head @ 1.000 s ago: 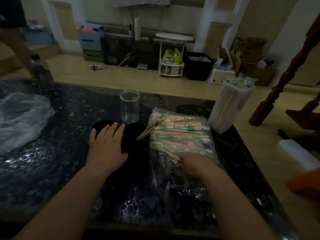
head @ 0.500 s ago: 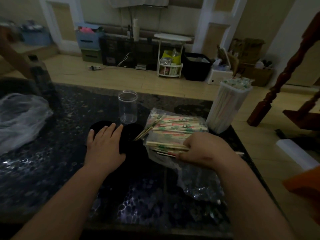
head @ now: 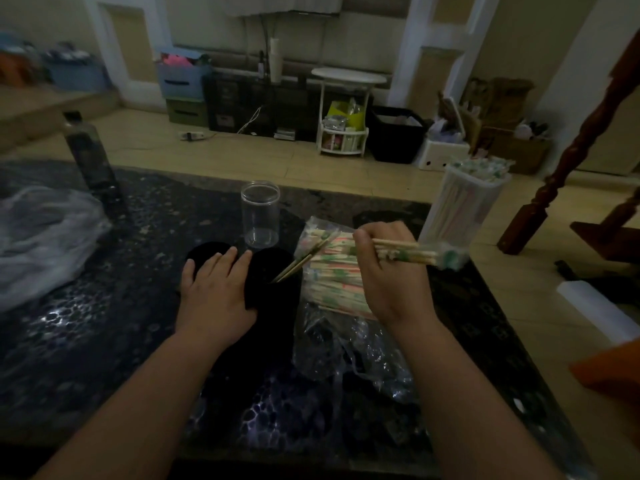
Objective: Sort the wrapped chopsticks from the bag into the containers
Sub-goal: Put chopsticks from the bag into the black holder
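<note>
A clear plastic bag [head: 332, 271] of wrapped chopsticks lies on the dark table, right of centre. My right hand [head: 388, 271] is raised above it and grips a small bunch of wrapped chopsticks [head: 419, 256] that points to the right. My left hand [head: 214, 292] rests flat, fingers straight, against a black container [head: 277, 271] that holds a pair of bare chopsticks [head: 298, 266]. A second black container [head: 204, 249] stands just left of it. A clear empty cup [head: 260, 214] stands behind them. A tall clear container [head: 460, 209] at the far right is packed with wrapped chopsticks.
A crumpled plastic bag [head: 41, 244] lies at the table's left. A dark bottle [head: 86, 154] stands at the back left. The table's right edge [head: 491, 306] runs close to the tall container, with a wooden stair post [head: 568, 161] beyond.
My right hand has lifted from the bag with a bunch of wrapped chopsticks and now holds them higher, tips to the right. My left hand has stayed put.
</note>
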